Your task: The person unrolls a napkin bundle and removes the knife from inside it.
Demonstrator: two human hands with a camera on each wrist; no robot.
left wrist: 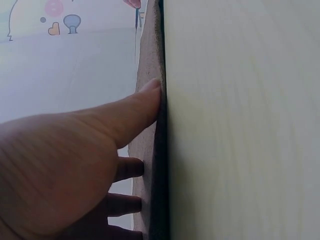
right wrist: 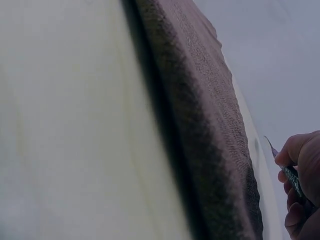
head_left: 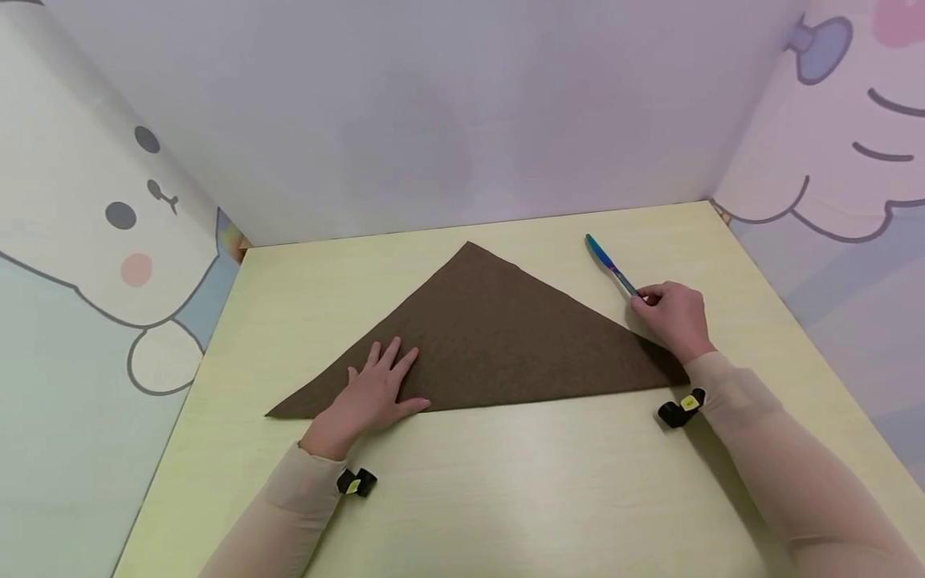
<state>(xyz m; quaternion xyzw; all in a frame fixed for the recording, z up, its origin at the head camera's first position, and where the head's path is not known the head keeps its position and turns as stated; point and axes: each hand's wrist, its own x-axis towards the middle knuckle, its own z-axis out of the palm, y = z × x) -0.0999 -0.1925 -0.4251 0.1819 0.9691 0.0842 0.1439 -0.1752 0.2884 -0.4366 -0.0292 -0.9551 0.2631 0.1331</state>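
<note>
A brown cloth (head_left: 499, 337) lies folded in a triangle, its long folded edge toward me and its tip pointing away. My left hand (head_left: 376, 393) rests on its left part with fingers spread; in the left wrist view the thumb (left wrist: 142, 102) lies along the folded edge. Beyond the cloth's right slope, my right hand (head_left: 675, 317) pinches the handle of a shiny blue-green table knife (head_left: 609, 263), whose blade points away to the left. The right wrist view shows the knife (right wrist: 291, 177) between thumb and fingers, partly hidden by the hand.
The pale wooden table (head_left: 506, 498) carries the cloth. A plain pale wall (head_left: 433, 120) rises behind its far edge, and cartoon-printed panels (head_left: 94, 241) stand on the left and right. Each wrist wears a small black camera (head_left: 357, 482).
</note>
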